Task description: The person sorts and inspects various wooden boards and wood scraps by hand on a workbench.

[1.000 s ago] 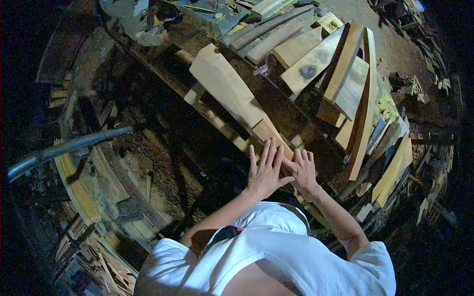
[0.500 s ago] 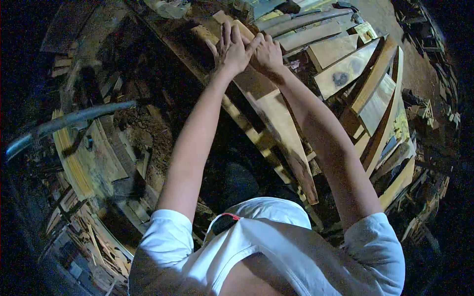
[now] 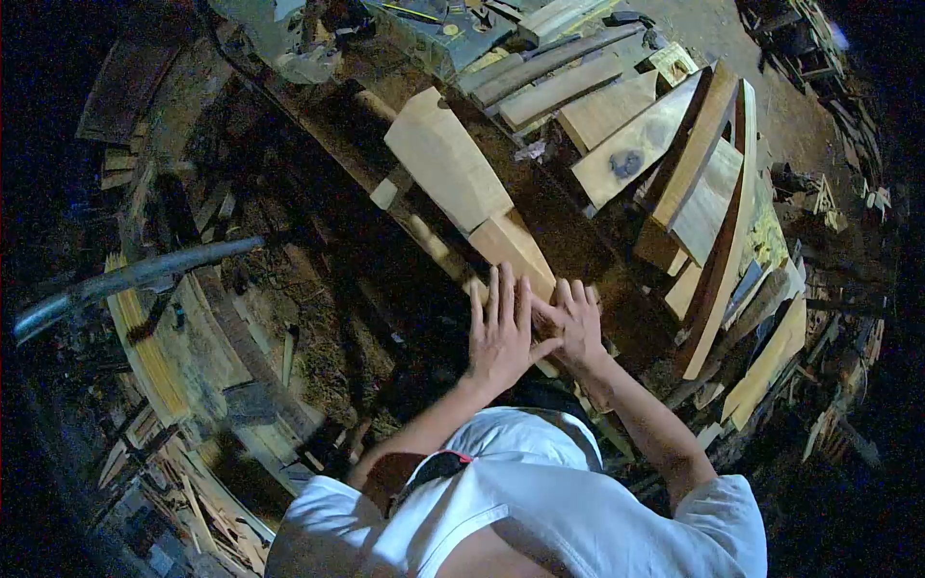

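Observation:
A tapered wooden board (image 3: 448,159) slants from the upper middle toward my body, pale at its far part and browner at its near part. My left hand (image 3: 501,332) lies palm down over the near end, fingers stretched forward. Beside it, my right hand (image 3: 575,328) rests palm down with its fingers pointing forward, slightly bent. The thumbs meet between the two hands. Whatever lies directly beneath my palms is hidden. Under the board's left edge runs a wooden support beam (image 3: 434,246), with a small block (image 3: 391,188) jutting out.
On the right a fan of cut boards (image 3: 631,154) leans in a row. A blue-grey metal pipe (image 3: 145,275) crosses the left side. Wood offcuts and splinters (image 3: 198,501) pile up at lower left. A grey box (image 3: 434,39) with small items stands at the top.
Both hands have come back from the board's far end to its near end, close to my body. The far part is now uncovered. The view has shifted slightly.

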The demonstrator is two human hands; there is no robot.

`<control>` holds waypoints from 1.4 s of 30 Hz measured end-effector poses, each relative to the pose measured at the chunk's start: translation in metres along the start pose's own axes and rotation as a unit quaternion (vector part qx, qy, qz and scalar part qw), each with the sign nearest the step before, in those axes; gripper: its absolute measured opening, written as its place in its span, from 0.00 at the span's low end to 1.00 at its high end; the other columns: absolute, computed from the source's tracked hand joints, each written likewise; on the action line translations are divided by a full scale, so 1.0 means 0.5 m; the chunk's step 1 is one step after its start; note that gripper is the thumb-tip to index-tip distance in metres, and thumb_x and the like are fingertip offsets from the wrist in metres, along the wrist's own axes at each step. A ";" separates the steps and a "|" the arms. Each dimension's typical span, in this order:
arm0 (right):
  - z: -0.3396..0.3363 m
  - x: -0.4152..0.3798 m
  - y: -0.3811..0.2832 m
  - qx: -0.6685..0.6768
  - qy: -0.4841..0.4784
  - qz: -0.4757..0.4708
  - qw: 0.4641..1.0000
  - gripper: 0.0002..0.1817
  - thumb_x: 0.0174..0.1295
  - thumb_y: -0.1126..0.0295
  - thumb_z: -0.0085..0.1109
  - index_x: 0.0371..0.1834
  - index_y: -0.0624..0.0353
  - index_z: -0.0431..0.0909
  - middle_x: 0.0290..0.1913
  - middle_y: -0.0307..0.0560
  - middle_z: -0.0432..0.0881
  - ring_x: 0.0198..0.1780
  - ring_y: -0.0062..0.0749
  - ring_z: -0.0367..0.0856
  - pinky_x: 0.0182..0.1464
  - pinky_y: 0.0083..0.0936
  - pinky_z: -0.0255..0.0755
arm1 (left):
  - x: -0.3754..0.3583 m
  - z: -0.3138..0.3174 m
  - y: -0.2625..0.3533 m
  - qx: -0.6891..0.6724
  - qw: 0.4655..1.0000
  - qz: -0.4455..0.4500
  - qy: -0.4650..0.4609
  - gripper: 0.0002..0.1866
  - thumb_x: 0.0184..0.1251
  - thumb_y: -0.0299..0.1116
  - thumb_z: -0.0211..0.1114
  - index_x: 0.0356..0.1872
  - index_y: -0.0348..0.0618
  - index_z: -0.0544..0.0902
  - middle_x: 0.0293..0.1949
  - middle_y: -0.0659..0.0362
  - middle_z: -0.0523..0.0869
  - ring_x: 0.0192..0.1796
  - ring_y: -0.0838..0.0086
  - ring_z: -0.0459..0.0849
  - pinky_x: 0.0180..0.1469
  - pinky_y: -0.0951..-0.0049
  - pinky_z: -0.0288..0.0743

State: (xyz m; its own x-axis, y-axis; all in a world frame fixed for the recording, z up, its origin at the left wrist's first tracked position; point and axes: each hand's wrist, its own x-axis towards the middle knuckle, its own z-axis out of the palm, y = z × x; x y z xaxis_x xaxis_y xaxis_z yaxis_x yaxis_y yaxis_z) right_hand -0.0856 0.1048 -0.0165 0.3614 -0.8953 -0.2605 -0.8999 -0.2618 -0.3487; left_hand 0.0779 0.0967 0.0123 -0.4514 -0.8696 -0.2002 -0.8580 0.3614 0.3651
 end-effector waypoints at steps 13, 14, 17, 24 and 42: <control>0.026 0.533 -0.060 -0.037 0.296 -0.009 0.955 0.12 0.57 0.63 0.53 0.42 0.41 0.82 0.44 0.46 0.74 0.45 0.43 0.70 0.44 0.38 0.66 | 0.372 -0.035 -0.380 -0.201 0.942 -0.132 0.234 0.42 0.71 0.55 0.52 0.74 0.35 0.48 0.76 0.42 0.46 0.78 0.53 0.46 0.77 0.54 0.36; 0.023 0.535 -0.067 -0.074 0.259 0.006 0.963 0.19 0.58 0.60 0.54 0.55 0.32 0.73 0.48 0.47 0.74 0.50 0.43 0.70 0.47 0.40 0.65 | 0.383 -0.016 -0.411 -0.282 0.910 -0.149 0.265 0.42 0.72 0.56 0.51 0.74 0.37 0.47 0.76 0.45 0.47 0.77 0.54 0.48 0.76 0.57 0.40; -0.005 0.456 -0.047 -0.082 0.135 0.032 0.987 0.34 0.62 0.60 0.53 0.71 0.15 0.56 0.53 0.48 0.74 0.55 0.43 0.69 0.53 0.40 0.64 | 0.289 -0.041 -0.302 -0.576 0.732 -0.265 0.251 0.44 0.71 0.60 0.51 0.75 0.41 0.46 0.76 0.50 0.48 0.75 0.58 0.54 0.74 0.58 0.50; -0.016 0.049 0.019 0.027 0.171 0.091 0.981 0.46 0.52 0.59 0.63 0.76 0.23 0.51 0.44 0.51 0.73 0.48 0.44 0.70 0.48 0.36 0.65 | 0.115 0.144 -0.111 -0.694 0.566 -0.431 0.110 0.47 0.62 0.67 0.57 0.74 0.50 0.54 0.73 0.57 0.59 0.71 0.61 0.62 0.70 0.54 0.59; -0.125 -0.522 0.287 0.022 0.486 0.394 0.780 0.41 0.52 0.78 0.61 0.73 0.47 0.61 0.46 0.59 0.79 0.44 0.54 0.76 0.49 0.42 0.69 | 0.146 0.033 -0.025 -0.817 0.457 -0.350 -0.035 0.24 0.63 0.52 0.66 0.52 0.46 0.81 0.48 0.58 0.85 0.53 0.62 0.81 0.64 0.48 0.68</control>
State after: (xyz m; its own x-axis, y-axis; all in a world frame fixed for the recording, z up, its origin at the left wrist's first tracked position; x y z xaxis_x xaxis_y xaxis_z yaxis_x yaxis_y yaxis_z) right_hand -0.3245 0.2781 0.0576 -0.6739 -0.6291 0.3874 -0.7325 0.5004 -0.4617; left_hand 0.0517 0.0344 -0.0221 -0.2624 -0.5458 -0.7958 0.5043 -0.7807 0.3691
